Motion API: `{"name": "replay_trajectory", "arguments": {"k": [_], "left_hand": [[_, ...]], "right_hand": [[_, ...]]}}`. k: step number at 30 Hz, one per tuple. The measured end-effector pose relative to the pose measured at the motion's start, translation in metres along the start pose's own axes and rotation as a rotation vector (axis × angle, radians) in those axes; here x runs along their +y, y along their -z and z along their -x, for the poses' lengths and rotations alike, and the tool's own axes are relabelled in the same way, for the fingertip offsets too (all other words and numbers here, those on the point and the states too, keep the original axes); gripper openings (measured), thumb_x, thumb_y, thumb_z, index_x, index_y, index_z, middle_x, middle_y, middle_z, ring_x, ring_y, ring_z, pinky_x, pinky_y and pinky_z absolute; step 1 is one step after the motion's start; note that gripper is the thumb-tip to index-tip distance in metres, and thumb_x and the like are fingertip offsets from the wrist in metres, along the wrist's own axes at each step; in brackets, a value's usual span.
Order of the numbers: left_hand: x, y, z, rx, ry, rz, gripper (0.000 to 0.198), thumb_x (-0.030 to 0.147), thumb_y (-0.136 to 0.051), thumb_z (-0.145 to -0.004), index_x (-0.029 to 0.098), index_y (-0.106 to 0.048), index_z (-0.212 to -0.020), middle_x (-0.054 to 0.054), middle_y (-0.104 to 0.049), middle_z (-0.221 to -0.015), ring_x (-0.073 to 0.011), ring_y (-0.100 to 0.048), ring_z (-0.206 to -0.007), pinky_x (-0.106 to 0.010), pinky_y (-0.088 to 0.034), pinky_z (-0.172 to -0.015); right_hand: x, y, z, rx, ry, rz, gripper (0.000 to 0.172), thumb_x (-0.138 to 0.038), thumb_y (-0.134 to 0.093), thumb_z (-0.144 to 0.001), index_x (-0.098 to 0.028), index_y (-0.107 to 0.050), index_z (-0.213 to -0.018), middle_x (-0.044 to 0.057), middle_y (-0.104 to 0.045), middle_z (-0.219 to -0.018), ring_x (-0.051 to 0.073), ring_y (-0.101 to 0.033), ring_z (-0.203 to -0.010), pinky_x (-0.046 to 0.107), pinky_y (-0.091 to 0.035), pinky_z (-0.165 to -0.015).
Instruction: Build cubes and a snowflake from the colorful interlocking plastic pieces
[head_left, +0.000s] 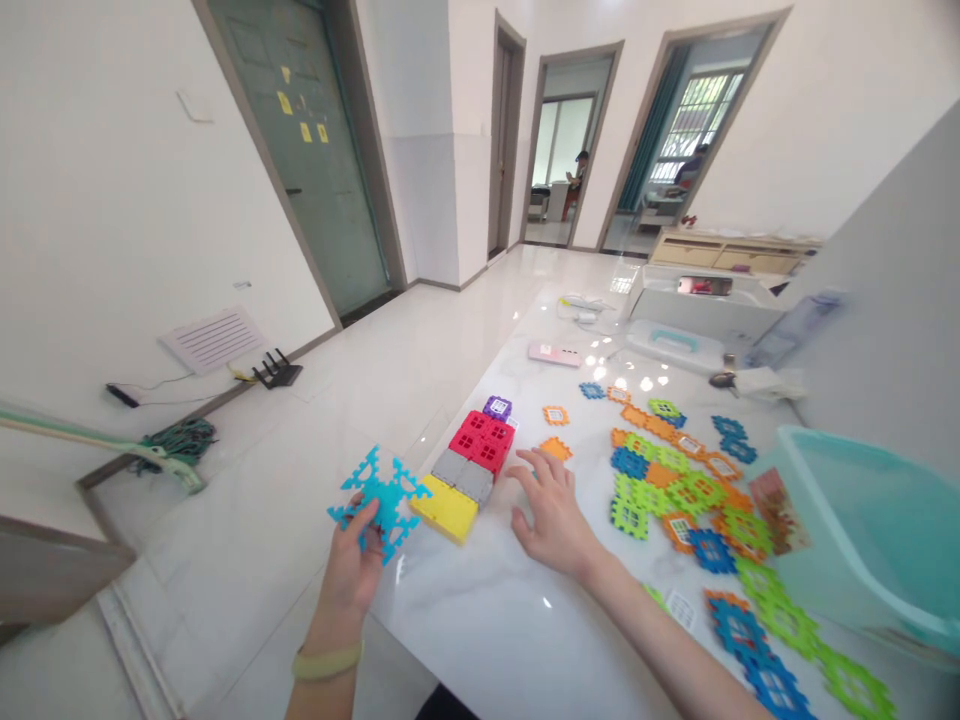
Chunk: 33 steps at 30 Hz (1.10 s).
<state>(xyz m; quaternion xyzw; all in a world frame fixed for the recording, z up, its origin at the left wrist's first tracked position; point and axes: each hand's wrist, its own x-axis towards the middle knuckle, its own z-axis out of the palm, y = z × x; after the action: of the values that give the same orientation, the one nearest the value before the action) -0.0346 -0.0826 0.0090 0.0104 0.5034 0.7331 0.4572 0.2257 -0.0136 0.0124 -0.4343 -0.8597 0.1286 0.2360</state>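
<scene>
My left hand grips light-blue notched building pieces, held in the air off the table's left edge. My right hand hovers over the white table with its fingers apart, holding nothing. Between the hands lies a row of stacked pieces: yellow ones nearest, grey ones behind them, then red ones with window shapes. A purple piece sits at the far end of the row. Beyond my right fingertips rests an orange piece, with another orange frame farther back.
Many green, blue and orange pieces are spread over the table's right side. A teal bin stands at the right. Farther back are a pink phone and a white box with a teal handle. Tiled floor lies left of the table.
</scene>
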Motion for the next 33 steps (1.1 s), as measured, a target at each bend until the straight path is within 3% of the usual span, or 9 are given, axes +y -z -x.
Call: {"name": "replay_trajectory", "arguments": {"k": [2, 5, 9, 13, 17, 20, 22, 26, 33], "left_hand": [[0.004, -0.009, -0.006, -0.009, -0.007, 0.01, 0.024, 0.005, -0.071, -0.072, 0.019, -0.061, -0.089, 0.006, -0.068, -0.068, -0.0085, -0.062, -0.049, -0.017, -0.053, -0.047], [0.011, -0.027, -0.016, -0.041, -0.029, 0.001, 0.024, 0.005, -0.07, -0.073, 0.02, -0.061, -0.09, 0.006, -0.068, -0.069, -0.0086, -0.062, -0.05, -0.018, -0.055, -0.05], [0.022, -0.061, -0.036, -0.108, -0.06, -0.054, 0.021, 0.008, -0.07, -0.075, 0.021, -0.061, -0.09, 0.007, -0.067, -0.068, -0.0084, -0.062, -0.05, -0.019, -0.056, -0.053], [0.027, -0.116, -0.067, -0.283, 0.017, -0.12, 0.02, 0.009, -0.07, -0.076, 0.02, -0.062, -0.09, 0.005, -0.068, -0.071, -0.0108, -0.064, -0.054, -0.022, -0.055, -0.054], [0.014, -0.177, -0.103, -0.549, 0.159, -0.198, 0.017, 0.011, -0.07, -0.077, 0.019, -0.062, -0.09, 0.003, -0.068, -0.075, -0.0127, -0.067, -0.061, -0.022, -0.054, -0.055], [-0.005, -0.205, -0.122, -0.663, 0.238, -0.267, 0.022, 0.009, -0.074, -0.073, 0.018, -0.062, -0.09, 0.003, -0.066, -0.073, -0.0115, -0.064, -0.056, -0.021, -0.052, -0.053], [-0.018, -0.213, -0.129, -0.712, 0.286, -0.292, 0.024, 0.007, -0.076, -0.07, 0.016, -0.062, -0.087, 0.002, -0.065, -0.067, -0.0126, -0.063, -0.053, -0.022, -0.05, -0.05], [-0.036, -0.213, -0.138, -0.763, 0.347, -0.295, 0.024, 0.01, -0.075, -0.072, 0.017, -0.062, -0.09, 0.001, -0.067, -0.071, -0.0136, -0.064, -0.055, -0.022, -0.05, -0.048], [-0.049, -0.209, -0.144, -0.786, 0.389, -0.285, 0.023, 0.009, -0.073, -0.072, 0.016, -0.064, -0.092, 0.0, -0.069, -0.073, -0.0127, -0.062, -0.052, -0.022, -0.048, -0.046]], "right_hand": [[0.028, 0.015, 0.003, -0.159, -0.009, 0.004, 0.056, -0.012, -0.06, -0.067, -0.021, -0.054, -0.122, 0.013, -0.047, -0.139, 0.037, -0.031, -0.134, 0.053, -0.034, -0.101], [0.055, 0.025, 0.004, -0.277, -0.042, -0.035, 0.048, -0.01, -0.057, -0.07, -0.022, -0.058, -0.117, 0.011, -0.056, -0.127, 0.031, -0.047, -0.121, 0.045, -0.039, -0.095], [0.069, 0.03, -0.015, -0.186, -0.105, -0.106, 0.047, -0.02, -0.061, -0.076, -0.019, -0.054, -0.123, 0.011, -0.06, -0.12, 0.026, -0.054, -0.111, 0.037, -0.041, -0.093], [0.09, 0.037, -0.061, -0.132, -0.202, 0.045, 0.05, -0.025, -0.06, -0.079, -0.016, -0.052, -0.128, 0.013, -0.061, -0.121, 0.027, -0.054, -0.111, 0.035, -0.04, -0.093], [0.112, 0.038, -0.102, -0.186, -0.294, 0.185, 0.04, -0.019, -0.056, -0.078, -0.013, -0.062, -0.117, 0.018, -0.064, -0.112, 0.033, -0.056, -0.106, 0.043, -0.037, -0.089], [0.112, 0.03, -0.114, -0.181, -0.227, 0.215, 0.038, -0.023, -0.06, -0.077, -0.015, -0.063, -0.114, 0.019, -0.06, -0.125, 0.037, -0.047, -0.122, 0.048, -0.03, -0.098], [0.107, 0.021, -0.116, -0.195, -0.112, 0.238, 0.04, -0.023, -0.061, -0.077, -0.017, -0.06, -0.117, 0.017, -0.056, -0.133, 0.034, -0.038, -0.132, 0.047, -0.023, -0.105], [0.101, -0.001, -0.122, -0.251, -0.069, 0.268, 0.036, -0.015, -0.064, -0.072, -0.015, -0.06, -0.108, 0.015, -0.068, -0.111, 0.03, -0.049, -0.123, 0.042, -0.025, -0.104], [0.104, -0.018, -0.133, -0.277, -0.045, 0.215, 0.026, -0.02, -0.059, -0.08, -0.015, -0.06, -0.105, 0.014, -0.069, -0.106, 0.029, -0.056, -0.112, 0.042, -0.027, -0.101]]}}
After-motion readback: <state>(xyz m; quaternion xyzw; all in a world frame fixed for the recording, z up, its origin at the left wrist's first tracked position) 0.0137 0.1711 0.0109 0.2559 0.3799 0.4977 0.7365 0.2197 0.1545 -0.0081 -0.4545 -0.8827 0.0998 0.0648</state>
